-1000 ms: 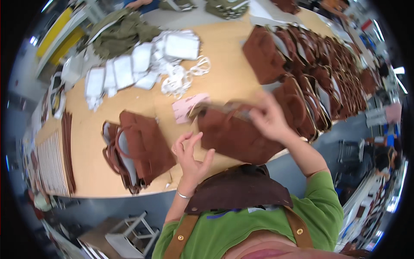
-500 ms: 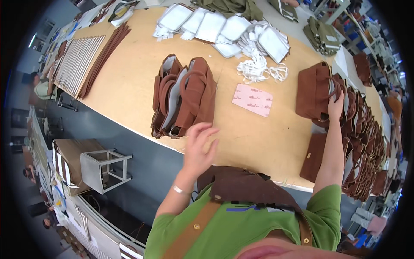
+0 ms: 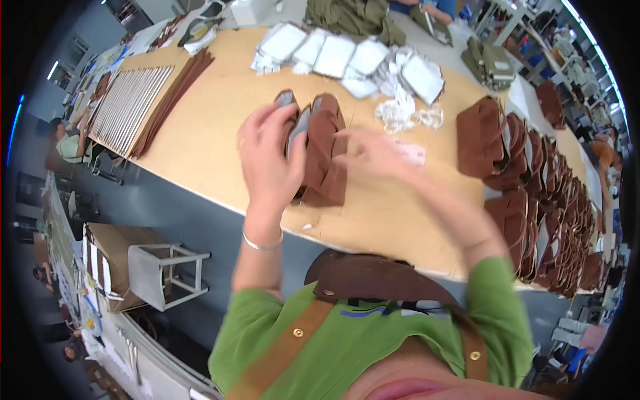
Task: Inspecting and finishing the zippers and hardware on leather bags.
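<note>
Two brown handbags (image 3: 325, 160) with grey linings stand side by side on the table in front of me. My left hand (image 3: 270, 157) is over their left side, thumb and fingers apart, hiding much of the left bag. On the other side, my right hand (image 3: 377, 153) reaches in from the right, its fingertips at the bag's right face. It is smeared by motion, but thumb and fingers look apart; whether they touch the bag I cannot tell. Behind that hand lies a pink card (image 3: 416, 155), partly covered.
Rows of brown bags (image 3: 520, 220) fill the table's right end. White panels (image 3: 333, 57) and a tangle of white strips (image 3: 399, 115) lie toward the back. Thin rods (image 3: 130, 103) and brown strips (image 3: 175, 100) are at the left. A stool (image 3: 150, 273) stands beside the table.
My right hand has left the bag at the right and moved left to the two handbags. My left hand has risen to their left side. The bag at the right stays there.
</note>
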The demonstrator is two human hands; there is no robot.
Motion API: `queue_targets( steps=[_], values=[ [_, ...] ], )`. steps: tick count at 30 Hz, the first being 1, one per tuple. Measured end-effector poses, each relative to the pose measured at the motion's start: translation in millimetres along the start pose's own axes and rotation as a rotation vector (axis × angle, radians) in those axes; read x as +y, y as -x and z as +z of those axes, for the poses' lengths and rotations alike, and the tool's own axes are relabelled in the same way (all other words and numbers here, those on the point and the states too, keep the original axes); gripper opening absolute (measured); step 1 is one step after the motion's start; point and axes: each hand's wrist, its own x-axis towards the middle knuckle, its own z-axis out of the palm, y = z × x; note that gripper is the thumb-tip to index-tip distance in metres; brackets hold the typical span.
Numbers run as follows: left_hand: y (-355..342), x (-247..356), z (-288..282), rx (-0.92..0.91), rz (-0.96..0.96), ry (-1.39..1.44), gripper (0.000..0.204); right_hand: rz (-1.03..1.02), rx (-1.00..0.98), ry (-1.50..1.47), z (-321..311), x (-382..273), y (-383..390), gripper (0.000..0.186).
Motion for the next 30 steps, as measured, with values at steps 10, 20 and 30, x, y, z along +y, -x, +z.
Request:
queue_targets(
  steps=[10,20,30],
  values=[
    [74,-74,7,-0.175,-0.522,0.400,0.042,0.018,0.384,-0.794,68,12,5,0.016],
    [94,5,91,-0.635,0.148,0.579,0.033,0.099,1.088,-0.839,37,50,208,0.023],
    [118,88,159,-0.959,0.317,0.882,0.020,0.854,1.568,-0.875,82,35,307,0.025]
  ],
)
